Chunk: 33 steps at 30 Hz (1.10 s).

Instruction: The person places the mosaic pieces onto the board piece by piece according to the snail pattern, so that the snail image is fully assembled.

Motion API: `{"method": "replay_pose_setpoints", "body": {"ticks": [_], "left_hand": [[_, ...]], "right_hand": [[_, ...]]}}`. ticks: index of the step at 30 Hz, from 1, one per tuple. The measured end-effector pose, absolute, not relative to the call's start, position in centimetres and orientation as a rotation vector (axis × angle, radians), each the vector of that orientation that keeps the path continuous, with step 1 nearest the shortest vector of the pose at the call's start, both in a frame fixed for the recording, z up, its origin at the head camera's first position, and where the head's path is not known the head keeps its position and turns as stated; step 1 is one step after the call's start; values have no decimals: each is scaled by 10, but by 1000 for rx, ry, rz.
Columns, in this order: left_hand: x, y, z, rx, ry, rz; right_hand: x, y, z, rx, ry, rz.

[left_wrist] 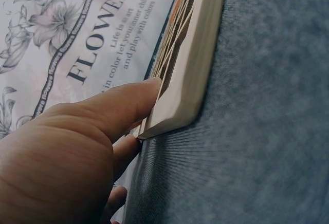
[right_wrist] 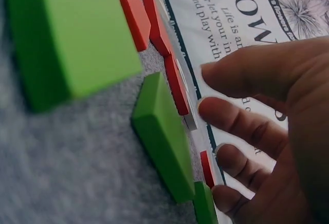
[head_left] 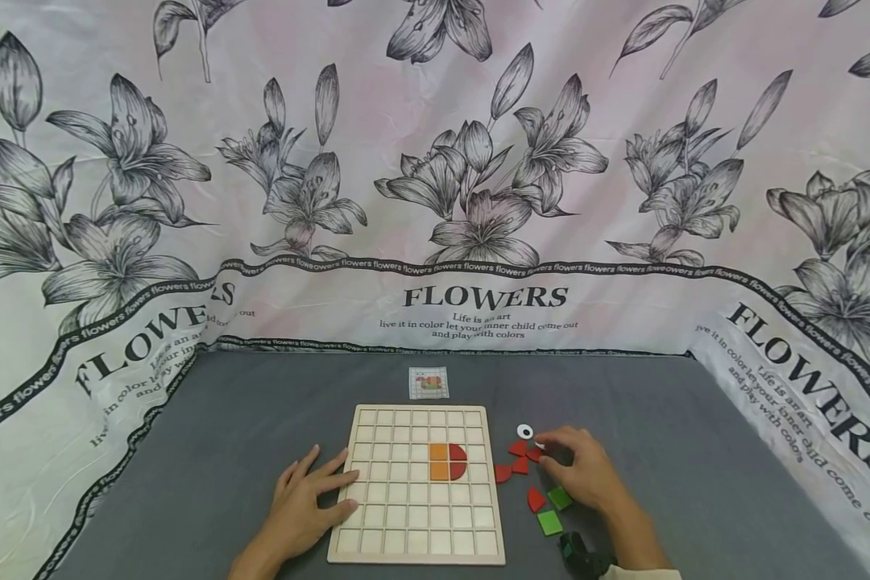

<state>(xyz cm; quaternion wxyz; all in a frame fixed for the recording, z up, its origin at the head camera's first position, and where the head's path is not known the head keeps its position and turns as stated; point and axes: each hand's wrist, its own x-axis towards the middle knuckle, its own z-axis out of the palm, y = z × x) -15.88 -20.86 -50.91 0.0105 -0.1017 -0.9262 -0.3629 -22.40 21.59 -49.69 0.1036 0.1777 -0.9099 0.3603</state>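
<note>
Bearing orange and red pieces [head_left: 444, 456], the pale gridded board [head_left: 409, 501] touches the spread left grip [head_left: 303, 501]; right grip [head_left: 584, 471] gapes loosely.

Three flat green blocks [right_wrist: 85, 34]; several thin red pieces [right_wrist: 159, 26]; grey fabric [right_wrist: 77, 167] beneath; bare right hand [right_wrist: 295, 131], loosely curved.
</note>
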Motion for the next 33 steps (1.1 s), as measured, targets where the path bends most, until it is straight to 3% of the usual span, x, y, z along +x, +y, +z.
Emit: {"method": "replay_pose_setpoints", "body": {"ticks": [33], "left_hand": [[-159, -209, -507, -315, -2899, -1155]], "right_hand": [[-224, 210, -496, 451, -2854, 1043]]}}
